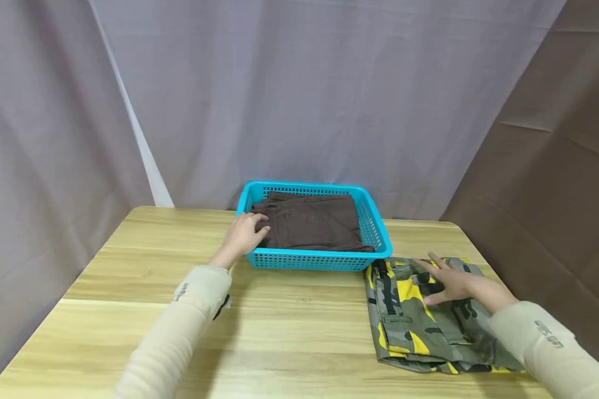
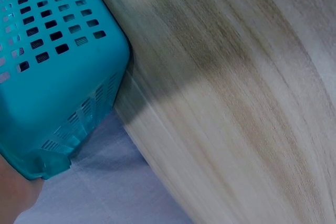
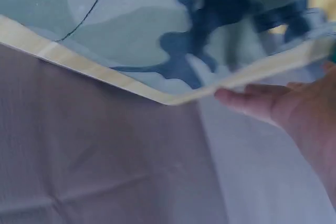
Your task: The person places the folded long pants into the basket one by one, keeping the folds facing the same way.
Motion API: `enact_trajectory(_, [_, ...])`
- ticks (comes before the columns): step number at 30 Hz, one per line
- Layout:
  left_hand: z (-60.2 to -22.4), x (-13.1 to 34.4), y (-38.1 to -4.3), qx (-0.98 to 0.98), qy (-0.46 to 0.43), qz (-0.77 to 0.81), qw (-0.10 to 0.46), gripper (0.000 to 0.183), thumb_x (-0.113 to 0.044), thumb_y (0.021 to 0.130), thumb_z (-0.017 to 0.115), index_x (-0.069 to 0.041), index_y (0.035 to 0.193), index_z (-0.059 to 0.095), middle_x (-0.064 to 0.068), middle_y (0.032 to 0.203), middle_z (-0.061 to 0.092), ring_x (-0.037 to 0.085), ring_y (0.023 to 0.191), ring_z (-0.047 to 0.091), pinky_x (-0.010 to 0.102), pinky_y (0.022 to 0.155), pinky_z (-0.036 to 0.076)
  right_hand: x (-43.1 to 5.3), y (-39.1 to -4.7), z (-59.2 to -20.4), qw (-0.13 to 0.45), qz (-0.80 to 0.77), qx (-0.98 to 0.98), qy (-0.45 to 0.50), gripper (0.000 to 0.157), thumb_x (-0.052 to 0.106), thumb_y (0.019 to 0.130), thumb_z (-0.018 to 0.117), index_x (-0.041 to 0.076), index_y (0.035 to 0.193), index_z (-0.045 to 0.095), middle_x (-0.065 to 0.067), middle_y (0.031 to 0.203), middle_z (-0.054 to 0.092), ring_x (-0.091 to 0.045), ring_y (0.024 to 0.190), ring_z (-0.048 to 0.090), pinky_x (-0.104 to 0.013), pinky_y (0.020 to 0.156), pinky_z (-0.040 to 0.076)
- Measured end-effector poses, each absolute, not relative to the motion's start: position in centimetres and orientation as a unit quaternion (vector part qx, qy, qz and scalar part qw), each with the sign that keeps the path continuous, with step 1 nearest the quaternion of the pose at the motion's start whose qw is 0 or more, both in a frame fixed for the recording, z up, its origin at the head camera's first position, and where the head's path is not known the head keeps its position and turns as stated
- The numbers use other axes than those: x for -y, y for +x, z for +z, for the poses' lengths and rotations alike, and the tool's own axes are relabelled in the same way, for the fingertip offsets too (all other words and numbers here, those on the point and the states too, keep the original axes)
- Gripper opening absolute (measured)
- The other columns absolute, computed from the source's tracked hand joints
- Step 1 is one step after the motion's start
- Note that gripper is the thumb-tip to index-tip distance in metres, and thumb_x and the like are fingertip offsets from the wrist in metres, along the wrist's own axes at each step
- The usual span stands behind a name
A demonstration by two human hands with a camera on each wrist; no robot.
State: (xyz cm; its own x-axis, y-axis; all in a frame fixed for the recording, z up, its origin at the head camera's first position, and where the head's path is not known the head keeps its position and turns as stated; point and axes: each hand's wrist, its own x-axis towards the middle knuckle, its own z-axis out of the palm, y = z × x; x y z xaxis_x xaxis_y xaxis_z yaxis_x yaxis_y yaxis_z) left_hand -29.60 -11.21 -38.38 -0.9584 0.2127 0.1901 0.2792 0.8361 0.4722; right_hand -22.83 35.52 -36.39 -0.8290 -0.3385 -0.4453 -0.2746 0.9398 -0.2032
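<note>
- Grey curtain [image 1: 299,100] behind a wooden table [image 1: 289,332].
- Left hand [image 1: 243,233], thumb and fingers parted, at the basket's [image 1: 309,261] left rim; leaning could skew it.
- Brown folded garment [image 1: 319,224] inside.
- Camouflage garment [image 1: 424,338] beside the basket, under right hand [image 1: 451,282], fingers spread; dragging 1 layer could unfold it.

The head view is bright and evenly lit, a soft shadow falling beside the left sleeve [image 1: 177,321] on the desk [image 1: 299,332]. Both wrist views look dimmer and bluish, with shade beside the basket [image 2: 52,98] and softness around the right fingers [image 3: 254,102].
</note>
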Motion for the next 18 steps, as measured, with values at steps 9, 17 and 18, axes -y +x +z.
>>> enact_trajectory(9, [-38.5,11.3,-29.8,0.956,-0.133,-0.251,0.068,0.036,-0.028,0.097,0.053,-0.009,0.127,0.058,0.015,0.131,0.057,0.032,0.128,0.046,0.045,0.118,0.02,-35.0,-23.3,-38.6,0.259,-0.022,-0.957,-0.13,0.116,0.059,0.069,0.071,0.009,0.149,0.005,-0.04,0.147,-0.001,-0.075,0.12,-0.007,-0.083,0.092,0.011])
enact_trajectory(17, [-38.4,11.3,-29.6,0.957,-0.131,-0.248,0.067,0.037,-0.028,0.097,0.052,-0.009,0.127,0.058,0.013,0.13,0.058,0.031,0.127,0.047,0.044,0.118,0.02,-33.8,-20.7,-38.5,0.288,0.01,-0.949,-0.128,0.112,0.062,0.071,0.068,0.008,0.149,0.008,-0.036,0.149,-0.001,-0.075,0.12,-0.006,-0.082,0.087,0.023])
enact_trajectory(18, [-38.4,11.3,-29.6,0.957,-0.132,-0.249,0.068,0.036,-0.028,0.097,0.052,-0.009,0.127,0.058,0.013,0.13,0.058,0.031,0.127,0.047,0.044,0.118,0.021,-33.7,-20.4,-38.4,0.288,0.011,-0.949,-0.13,0.111,0.061,0.072,0.068,0.008,0.149,0.009,-0.035,0.15,0.0,-0.075,0.12,-0.006,-0.081,0.086,0.025])
